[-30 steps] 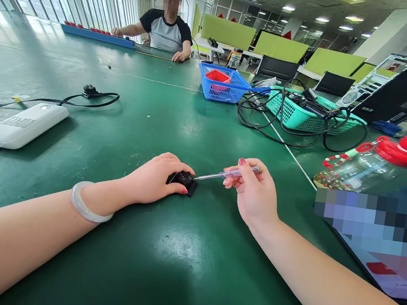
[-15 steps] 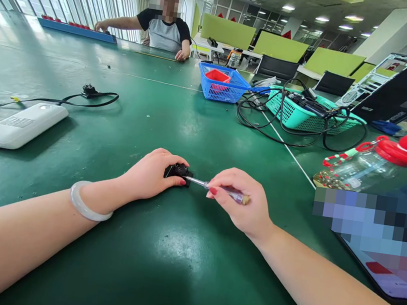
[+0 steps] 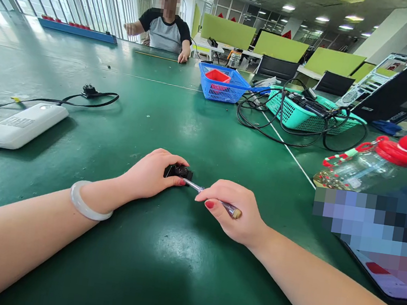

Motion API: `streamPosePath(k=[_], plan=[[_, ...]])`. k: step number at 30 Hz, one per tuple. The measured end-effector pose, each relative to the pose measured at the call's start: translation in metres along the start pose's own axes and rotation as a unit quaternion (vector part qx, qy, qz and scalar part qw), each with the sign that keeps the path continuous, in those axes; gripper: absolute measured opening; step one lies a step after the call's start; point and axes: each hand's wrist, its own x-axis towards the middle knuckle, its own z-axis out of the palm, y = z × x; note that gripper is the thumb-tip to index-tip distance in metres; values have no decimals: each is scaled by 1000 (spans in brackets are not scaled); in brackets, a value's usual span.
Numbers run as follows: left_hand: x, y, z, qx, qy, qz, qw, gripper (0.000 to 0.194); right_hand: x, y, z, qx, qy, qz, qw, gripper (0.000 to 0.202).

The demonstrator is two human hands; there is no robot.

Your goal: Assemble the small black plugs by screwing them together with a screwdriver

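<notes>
A small black plastic part [image 3: 181, 171] rests on the green table [image 3: 170, 279], pinched between the thumb and fingers of my left hand [image 3: 155, 173]. What exactly the part is I cannot make out. My right hand [image 3: 237, 210] grips a small screwdriver [image 3: 231, 210] with a clear handle and a tan end cap. Its thin metal shaft slants up to the left, and the tip is at the near edge of the black part, close to my left thumb. Whether the tip touches the part cannot be seen clearly. A pale bracelet [image 3: 85, 201] circles my left wrist.
A white power bank [image 3: 21, 124] and black cables lie at left. Ahead stand a blue basket [image 3: 221, 92] and a teal basket [image 3: 292, 115] with tangled cords. At right are a red-lidded bottle [image 3: 375, 166] and a tablet [image 3: 378, 278]. A person [image 3: 167, 31] sits across the table.
My right hand has moved down and slightly left with the screwdriver, whose tip shifted toward the part's near edge. My left hand stays put. The person opposite has lifted a hand from the blue strip.
</notes>
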Motion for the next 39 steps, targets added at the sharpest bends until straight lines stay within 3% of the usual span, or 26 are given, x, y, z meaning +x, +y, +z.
streamPosePath(k=[19, 29, 39], plan=[[-1, 3, -1, -1, 1, 31, 1000, 35, -1, -8, 2, -70, 51, -45, 995, 11], [-1, 3, 0, -2, 5, 24, 1000, 35, -1, -7, 3, -115, -3, -87, 990, 15], [-1, 1, 0, -2, 6, 31, 1000, 35, -3, -6, 4, -151, -16, -121, 981, 15]])
